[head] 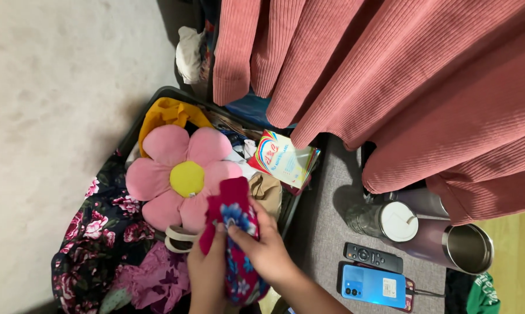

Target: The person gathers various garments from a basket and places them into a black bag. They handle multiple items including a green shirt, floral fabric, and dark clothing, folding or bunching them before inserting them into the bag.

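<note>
Both my hands grip a red cloth with blue flower print, rolled or folded into a bundle, low in the middle of the view. My left hand holds its left side from below. My right hand closes over its right side, thumb on top. The bundle hovers over an open dark suitcase stuffed with clothes. Just behind the cloth lies a pink flower-shaped cushion with a yellow centre. A dark floral garment spills over the suitcase's near left side.
Pink ribbed curtains hang across the top right. A grey surface at right carries a blue phone, a black remote, a lidded jar and a steel tumbler. A colourful packet rests on the suitcase's far edge. Pale floor lies left.
</note>
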